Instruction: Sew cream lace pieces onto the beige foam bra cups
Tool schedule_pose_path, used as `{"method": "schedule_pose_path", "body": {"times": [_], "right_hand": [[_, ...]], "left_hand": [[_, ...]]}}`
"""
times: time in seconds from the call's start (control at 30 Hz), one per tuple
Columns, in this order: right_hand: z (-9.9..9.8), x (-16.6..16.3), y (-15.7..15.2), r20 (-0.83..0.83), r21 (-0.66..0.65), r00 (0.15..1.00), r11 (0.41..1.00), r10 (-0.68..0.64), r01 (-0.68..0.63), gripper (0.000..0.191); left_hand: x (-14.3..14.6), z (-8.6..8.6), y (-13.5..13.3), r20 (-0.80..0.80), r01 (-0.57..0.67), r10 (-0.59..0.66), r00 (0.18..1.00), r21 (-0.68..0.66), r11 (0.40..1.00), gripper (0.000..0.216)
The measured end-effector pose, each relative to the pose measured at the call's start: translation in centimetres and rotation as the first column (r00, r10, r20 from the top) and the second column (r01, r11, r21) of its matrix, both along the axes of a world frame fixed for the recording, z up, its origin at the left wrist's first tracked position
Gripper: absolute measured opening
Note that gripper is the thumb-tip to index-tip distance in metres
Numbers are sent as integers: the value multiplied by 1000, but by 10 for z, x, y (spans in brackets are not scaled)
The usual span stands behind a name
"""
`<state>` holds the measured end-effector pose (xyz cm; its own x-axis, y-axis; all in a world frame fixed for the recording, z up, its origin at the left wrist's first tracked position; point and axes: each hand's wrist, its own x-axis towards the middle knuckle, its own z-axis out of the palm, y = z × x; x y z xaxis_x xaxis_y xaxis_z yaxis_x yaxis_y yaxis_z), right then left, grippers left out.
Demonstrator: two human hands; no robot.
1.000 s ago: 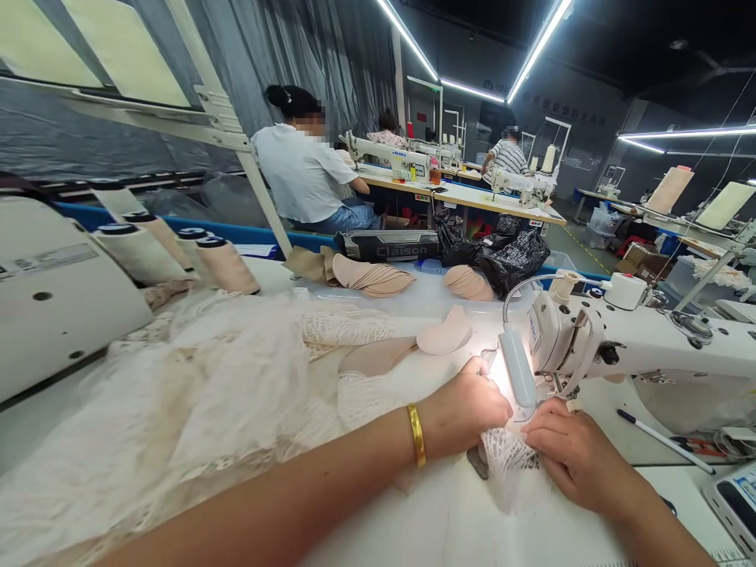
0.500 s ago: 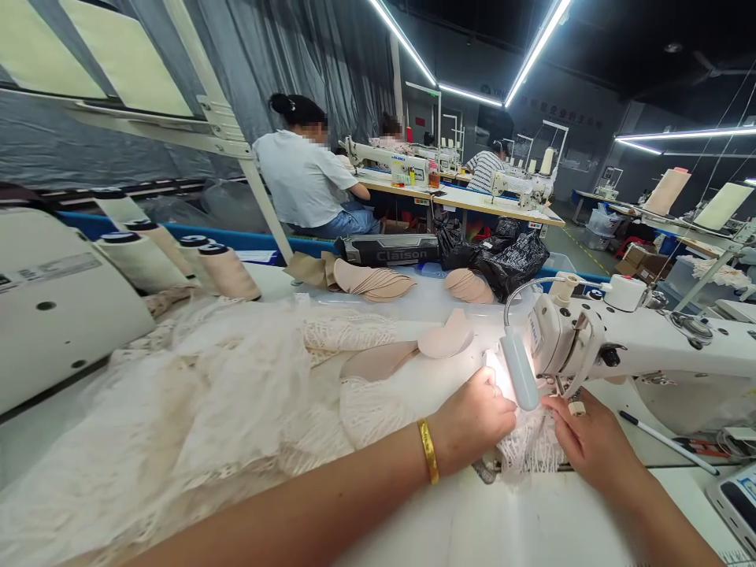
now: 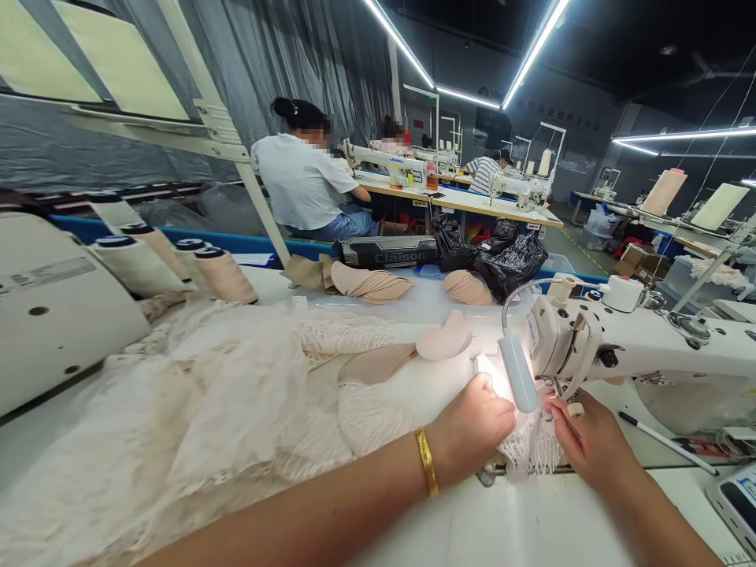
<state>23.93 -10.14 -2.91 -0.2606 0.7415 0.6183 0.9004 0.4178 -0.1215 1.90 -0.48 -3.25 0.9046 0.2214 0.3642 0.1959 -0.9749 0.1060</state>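
My left hand (image 3: pixel 476 421) is closed, its fingers curled on white lace fabric (image 3: pixel 528 449) left of the sewing machine's needle area. On the other side, my right hand (image 3: pixel 596 437) has its fingers pinched together at the same lace, just under the sewing machine head (image 3: pixel 558 335). Fringed lace edges hang between the two hands over the front of the machine bed. A grey lamp (image 3: pixel 520 374) on a bent neck lights the spot and partly covers it. The needle and presser foot are mostly hidden.
A heap of white lace (image 3: pixel 218 402) spreads over the left. Beige cup pieces (image 3: pixel 444 337) and stacked pads (image 3: pixel 372 282) lie behind. Thread cones (image 3: pixel 221 274) stand at the left; a pen (image 3: pixel 667 442) lies right. Beyond, a co-worker (image 3: pixel 307 173) sits at another machine.
Both hands stay at the machine with the lace, my right fingers shifting slightly. The whole view has moved a little.
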Motion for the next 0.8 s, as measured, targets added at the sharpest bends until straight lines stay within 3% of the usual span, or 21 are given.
{"method": "schedule_pose_path", "body": {"times": [0.17, 0.33, 0.5, 0.67, 0.8], "right_hand": [[1, -3, -6, 4, -34, 997, 997, 75, -75, 25], [2, -13, -9, 18, -167, 975, 962, 221, -215, 33], [7, -17, -7, 80, -305, 976, 937, 201, -168, 16], [7, -13, -7, 50, -321, 968, 922, 246, -217, 17], [8, -15, -8, 24, -335, 968, 915, 249, -227, 17]], "left_hand": [[-13, 12, -5, -48, -78, 79, 996, 22, 997, 6], [-18, 18, -8, -84, -115, 119, 989, 46, 992, 8], [-16, 17, -11, -161, -67, 83, 984, 103, 992, 12], [-17, 14, -14, -198, -16, 53, 979, 186, 982, 26], [-17, 17, -14, -232, -60, 78, 970, 82, 995, 23]]}}
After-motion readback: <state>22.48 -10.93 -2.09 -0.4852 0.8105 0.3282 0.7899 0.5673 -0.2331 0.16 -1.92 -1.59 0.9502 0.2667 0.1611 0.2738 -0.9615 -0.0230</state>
